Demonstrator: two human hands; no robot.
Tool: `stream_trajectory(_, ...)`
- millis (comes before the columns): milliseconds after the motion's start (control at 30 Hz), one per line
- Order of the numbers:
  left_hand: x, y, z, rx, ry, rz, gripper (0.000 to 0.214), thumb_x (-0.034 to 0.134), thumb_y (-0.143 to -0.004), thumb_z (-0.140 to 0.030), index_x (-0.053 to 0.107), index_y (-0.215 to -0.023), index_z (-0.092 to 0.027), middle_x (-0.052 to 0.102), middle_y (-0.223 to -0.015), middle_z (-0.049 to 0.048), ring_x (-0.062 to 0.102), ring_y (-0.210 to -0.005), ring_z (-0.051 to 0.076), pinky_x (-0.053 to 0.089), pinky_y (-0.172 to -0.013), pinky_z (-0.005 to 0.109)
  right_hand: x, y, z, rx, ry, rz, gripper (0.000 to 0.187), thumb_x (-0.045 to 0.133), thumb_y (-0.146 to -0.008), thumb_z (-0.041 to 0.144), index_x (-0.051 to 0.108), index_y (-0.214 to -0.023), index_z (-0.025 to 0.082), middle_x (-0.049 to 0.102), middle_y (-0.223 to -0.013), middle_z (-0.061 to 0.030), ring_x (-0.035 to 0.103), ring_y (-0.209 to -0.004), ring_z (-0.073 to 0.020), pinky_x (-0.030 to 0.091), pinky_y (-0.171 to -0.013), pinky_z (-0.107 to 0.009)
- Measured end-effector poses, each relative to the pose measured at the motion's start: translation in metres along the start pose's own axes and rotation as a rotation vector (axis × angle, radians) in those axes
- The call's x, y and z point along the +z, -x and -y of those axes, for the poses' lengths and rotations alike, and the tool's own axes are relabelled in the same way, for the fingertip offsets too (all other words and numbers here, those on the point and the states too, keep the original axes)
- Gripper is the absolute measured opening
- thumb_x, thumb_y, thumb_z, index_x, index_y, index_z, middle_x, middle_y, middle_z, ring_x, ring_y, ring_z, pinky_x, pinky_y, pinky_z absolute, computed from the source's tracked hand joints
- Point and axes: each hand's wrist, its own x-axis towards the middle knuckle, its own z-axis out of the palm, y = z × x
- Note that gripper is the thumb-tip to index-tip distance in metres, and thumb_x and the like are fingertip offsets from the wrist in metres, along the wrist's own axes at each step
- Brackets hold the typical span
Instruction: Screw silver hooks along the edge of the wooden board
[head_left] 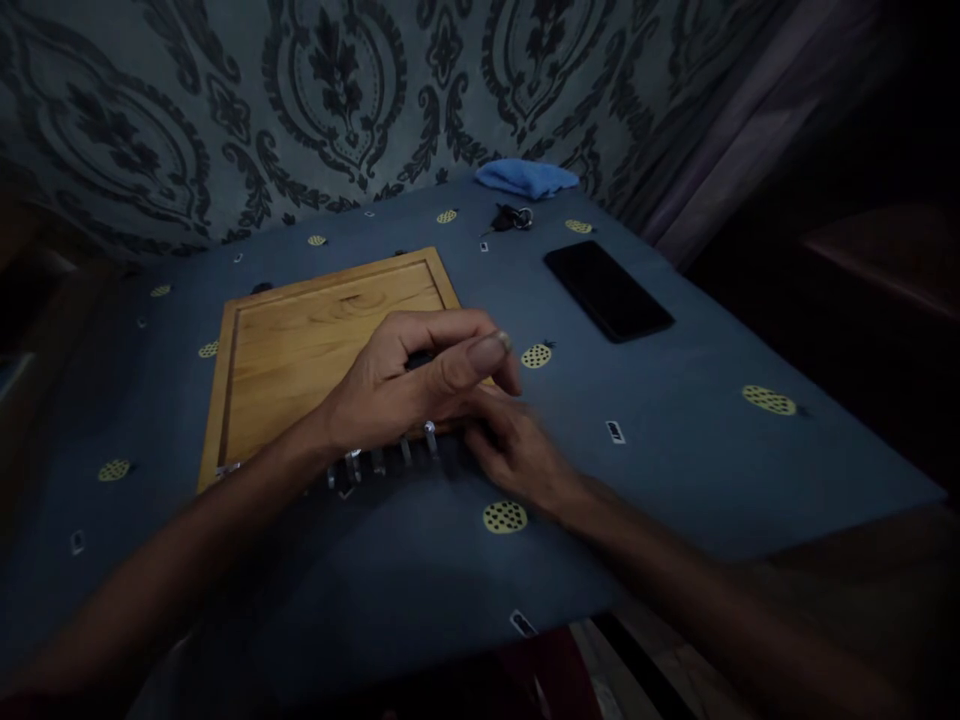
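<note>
My left hand [420,375] is over the near right corner of a wooden board [330,350] with a raised rim. Its thumb points right along the bent index finger, and the other fingers are hidden beneath. Just below it, my right hand [521,445] is closed, fingertips tucked under the left hand at the board's corner. Whatever lies between the fingers of either hand is hidden. Along the board's near edge stands a row of several small shiny metal pieces [354,466], partly covered by my left forearm; their kind is too dim to make out.
The table [675,450] has a blue cover printed with pineapples. To the right lies a black phone [607,290]. Keys on a ring [513,218] and a folded blue cloth [526,178] lie at the back, near a patterned curtain [330,90].
</note>
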Motion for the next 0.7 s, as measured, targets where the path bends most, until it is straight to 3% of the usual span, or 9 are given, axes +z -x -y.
stream_trajectory(233, 0.021, 0.001, 0.005, 0.107, -0.071, -0.318, 0.036, 0.06, -0.096, -0.046, 0.06, -0.071, -0.021, 0.043, -0.054, -0.0051, 0.04, -0.044, 0.008, 0.034, -0.044, 0.025, 0.0, 0.001, 0.001, 0.044, -0.023, 0.019, 0.045, 0.046, -0.079, 0.0, 0.061, -0.117, 0.02, 0.074, -0.104, -0.0074, 0.067, -0.098, -0.0225, 0.054, -0.087, -0.044)
stream_trajectory(400, 0.029, 0.001, 0.008, 0.169, -0.155, -0.458, 0.033, 0.058, -0.098, -0.043, 0.059, -0.072, -0.022, 0.041, -0.053, -0.0049, 0.045, -0.051, 0.011, 0.036, -0.047, 0.025, -0.001, 0.001, 0.002, 0.055, -0.04, 0.043, 0.047, 0.044, -0.079, 0.0, 0.062, -0.118, 0.019, 0.073, -0.105, -0.0084, 0.067, -0.095, -0.0217, 0.055, -0.084, -0.042)
stream_trajectory(567, 0.032, 0.001, 0.01, 0.195, -0.194, -0.516, 0.034, 0.056, -0.099, -0.042, 0.059, -0.072, -0.022, 0.042, -0.054, -0.0042, 0.048, -0.054, 0.012, 0.037, -0.048, 0.025, -0.001, 0.0, 0.004, 0.063, -0.037, 0.038, 0.048, 0.045, -0.079, -0.001, 0.062, -0.118, 0.021, 0.073, -0.104, -0.0069, 0.067, -0.098, -0.0217, 0.055, -0.085, -0.043)
stream_trajectory(700, 0.029, 0.001, 0.011, 0.177, -0.137, -0.501, 0.033, 0.058, -0.098, -0.042, 0.059, -0.073, -0.022, 0.04, -0.052, -0.006, 0.04, -0.046, 0.009, 0.034, -0.045, 0.025, -0.001, 0.001, 0.004, 0.061, -0.042, 0.033, 0.048, 0.045, -0.079, -0.002, 0.062, -0.118, 0.02, 0.074, -0.103, -0.0063, 0.068, -0.099, -0.0214, 0.056, -0.087, -0.043)
